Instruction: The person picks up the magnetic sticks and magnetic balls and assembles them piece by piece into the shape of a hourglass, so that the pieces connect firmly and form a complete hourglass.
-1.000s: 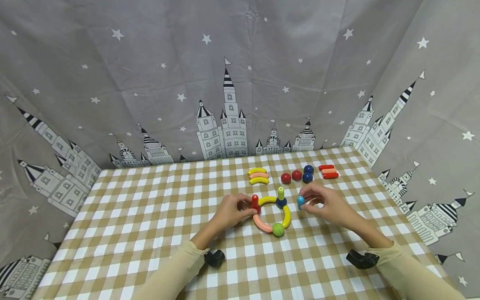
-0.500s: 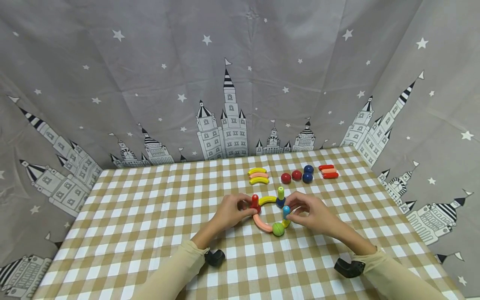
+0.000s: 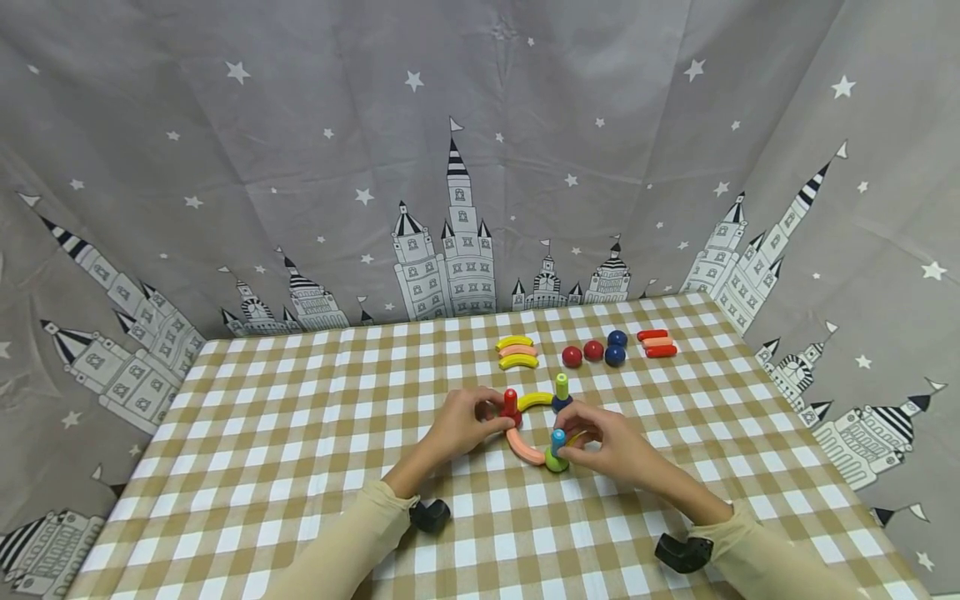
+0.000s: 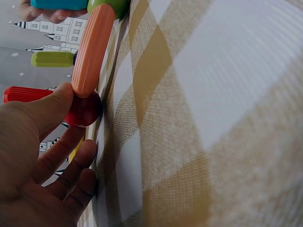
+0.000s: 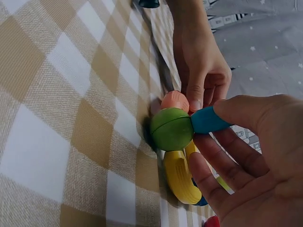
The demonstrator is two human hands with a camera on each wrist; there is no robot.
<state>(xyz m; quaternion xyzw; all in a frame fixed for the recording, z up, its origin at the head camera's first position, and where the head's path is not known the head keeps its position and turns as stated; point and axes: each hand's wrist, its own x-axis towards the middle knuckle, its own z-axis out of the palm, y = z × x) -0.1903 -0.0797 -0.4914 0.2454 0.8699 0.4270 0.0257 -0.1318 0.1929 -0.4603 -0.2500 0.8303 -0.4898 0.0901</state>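
A ring of curved sticks and balls lies on the checkered cloth. My left hand (image 3: 461, 425) pinches the dark red ball (image 4: 87, 111) at its left, from which a red stick (image 3: 510, 402) stands up. With thumb and fingers my right hand (image 3: 618, 447) grips a short blue stick (image 3: 558, 441), held upright on top of the green ball (image 5: 170, 130) at the front. A peach curved stick (image 4: 93, 52) joins the red and green balls. One yellow curved stick (image 5: 181, 177) runs from the green ball, partly hidden by the right hand. A lime stick (image 3: 562, 386) stands on the navy ball (image 3: 562, 405).
Behind the ring lie several curved yellow and peach sticks (image 3: 517, 361), two red balls (image 3: 572, 357), two navy balls (image 3: 615, 356) and red and peach straight sticks (image 3: 661, 352). A grey castle-print curtain (image 3: 322, 167) hangs behind the table.
My right hand has brought the blue stick leftward and toward me, from right of the ring onto the green ball. The left hand has stayed at the red ball.
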